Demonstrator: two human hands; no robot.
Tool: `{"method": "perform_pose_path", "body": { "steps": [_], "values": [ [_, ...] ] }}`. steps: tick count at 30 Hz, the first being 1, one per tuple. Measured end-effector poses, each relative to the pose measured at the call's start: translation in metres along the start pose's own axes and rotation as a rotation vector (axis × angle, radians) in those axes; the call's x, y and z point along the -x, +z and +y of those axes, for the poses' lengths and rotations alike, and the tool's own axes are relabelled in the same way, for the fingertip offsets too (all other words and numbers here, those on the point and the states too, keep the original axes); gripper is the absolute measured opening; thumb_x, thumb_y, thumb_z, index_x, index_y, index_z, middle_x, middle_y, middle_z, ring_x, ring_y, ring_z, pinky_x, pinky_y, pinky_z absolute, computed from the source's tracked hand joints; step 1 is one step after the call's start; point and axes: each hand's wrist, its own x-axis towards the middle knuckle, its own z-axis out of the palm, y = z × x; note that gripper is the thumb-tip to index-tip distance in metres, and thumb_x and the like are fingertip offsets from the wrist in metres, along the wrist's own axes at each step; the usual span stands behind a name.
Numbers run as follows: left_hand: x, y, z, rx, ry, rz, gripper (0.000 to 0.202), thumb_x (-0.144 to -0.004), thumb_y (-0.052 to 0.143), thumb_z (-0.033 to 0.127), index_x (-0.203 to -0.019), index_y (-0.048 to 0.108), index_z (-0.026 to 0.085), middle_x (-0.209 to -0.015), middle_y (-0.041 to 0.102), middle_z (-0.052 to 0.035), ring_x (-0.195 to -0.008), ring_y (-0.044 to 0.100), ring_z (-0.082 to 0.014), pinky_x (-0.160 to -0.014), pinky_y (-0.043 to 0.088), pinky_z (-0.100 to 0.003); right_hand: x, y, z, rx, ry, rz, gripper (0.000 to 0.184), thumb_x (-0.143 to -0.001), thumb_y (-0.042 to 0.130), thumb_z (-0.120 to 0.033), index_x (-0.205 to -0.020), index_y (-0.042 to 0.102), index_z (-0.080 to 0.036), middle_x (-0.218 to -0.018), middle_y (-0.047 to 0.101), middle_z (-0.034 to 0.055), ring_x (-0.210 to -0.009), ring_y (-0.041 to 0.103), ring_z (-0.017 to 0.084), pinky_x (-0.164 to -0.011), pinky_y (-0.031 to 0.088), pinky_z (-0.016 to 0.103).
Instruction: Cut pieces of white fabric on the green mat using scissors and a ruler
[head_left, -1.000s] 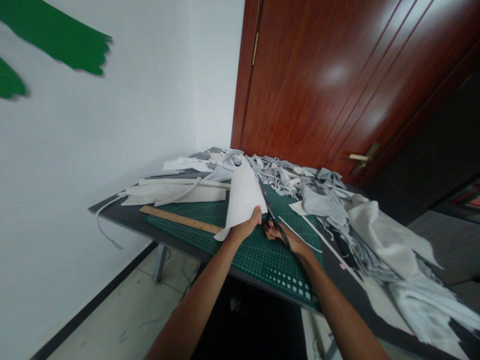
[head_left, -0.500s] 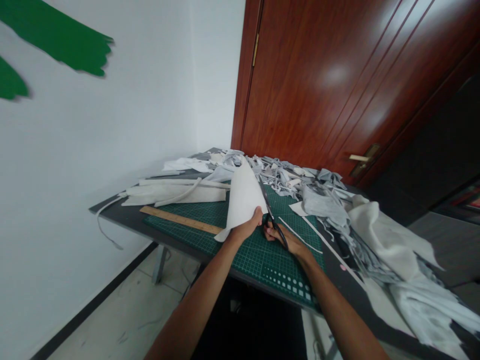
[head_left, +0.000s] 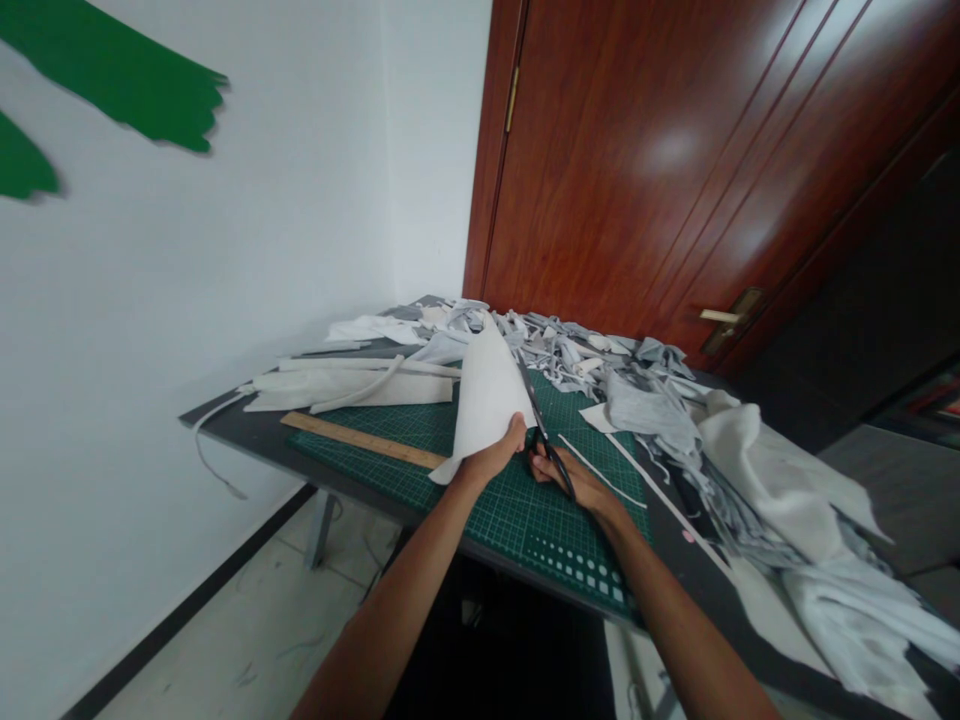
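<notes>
My left hand (head_left: 495, 455) is closed on the lower edge of a white fabric sheet (head_left: 486, 395), which stands lifted and curled above the green cutting mat (head_left: 517, 500). My right hand (head_left: 574, 478) grips black scissors (head_left: 541, 420). Their blades run up along the sheet's right edge. Both hands sit close together over the middle of the mat.
A wooden ruler (head_left: 360, 438) lies on the mat's left side. White strips (head_left: 345, 385) lie beyond it. A heap of grey and white fabric scraps (head_left: 675, 410) covers the back and right of the dark table (head_left: 247, 430). A brown door (head_left: 675, 170) stands behind.
Almost nothing has moved; the hands and scissors have shifted only slightly along the sheet's edge.
</notes>
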Motion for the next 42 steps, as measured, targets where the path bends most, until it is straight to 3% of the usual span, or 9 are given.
{"method": "perform_pose_path", "body": {
  "steps": [42],
  "values": [
    [0.0008,-0.0023,0.0076,-0.024,-0.009,-0.069,0.062,-0.101,0.031,0.06,-0.051,0.041,0.025,-0.057,0.048,0.001,-0.065,0.054,-0.0182,-0.08,0.046,-0.033,-0.0013,0.0034,-0.0018,0.067,0.009,0.037,0.06,-0.089,0.051,-0.079,-0.068,0.045,-0.023,-0.062,0.04,-0.0041,-0.058,0.037,0.013,-0.056,0.034,0.029]
  ]
}}
